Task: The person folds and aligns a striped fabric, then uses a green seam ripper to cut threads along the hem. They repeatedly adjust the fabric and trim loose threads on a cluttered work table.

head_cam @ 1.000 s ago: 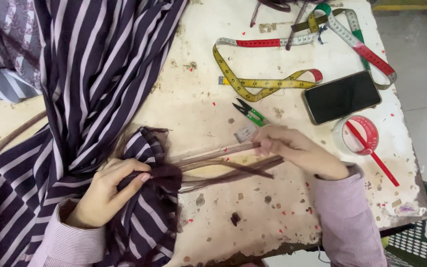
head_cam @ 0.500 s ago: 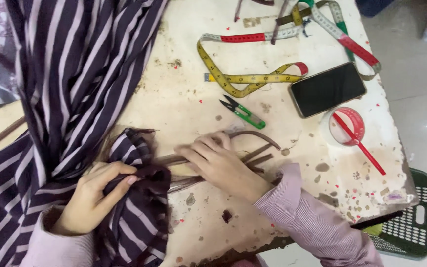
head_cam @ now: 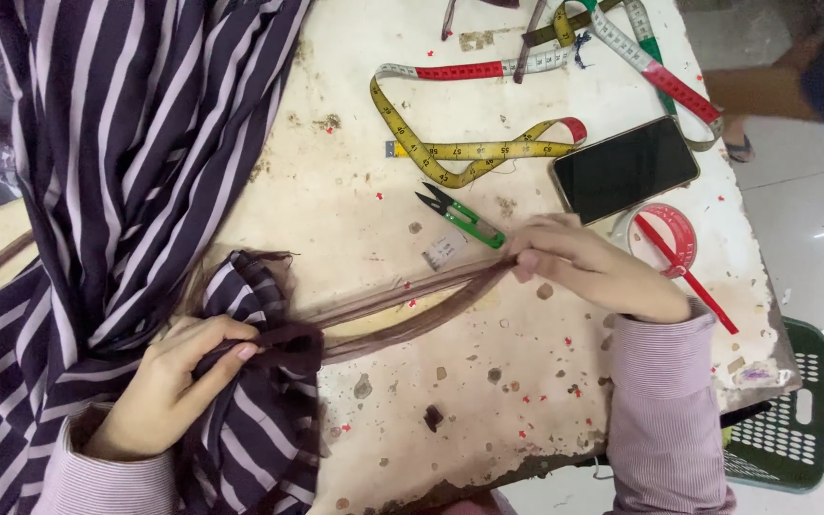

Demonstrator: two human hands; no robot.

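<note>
Head view, looking down: low in the left of the frame the left hand (head_cam: 178,381) pinches a dark bunched end of the striped cloth (head_cam: 116,172), its grip closed tight on the gather where the brown strips (head_cam: 402,305) start. From there the strips run up and to the right across the counter (head_cam: 355,162), their long axis a shallow slant, drawn taut. At the far end, right of middle, the right hand (head_cam: 593,267) has its grip closed narrow on the strip tips, fingers curled over them. So the strips lie between the two hands, each hand at one end.

Just above the right hand's fingers lie the green snips (head_cam: 460,217) and a small tag (head_cam: 442,252), both close by. Further right sit a dark phone (head_cam: 627,170) and a red tape roll (head_cam: 665,238) with a red stick (head_cam: 689,277), near the counter's right edge. A yellow measuring tape (head_cam: 469,143) loops across the upper middle. Bare counter lies below the strips, down to the ragged near edge; a green basket (head_cam: 784,420) stands off the lower right corner.
</note>
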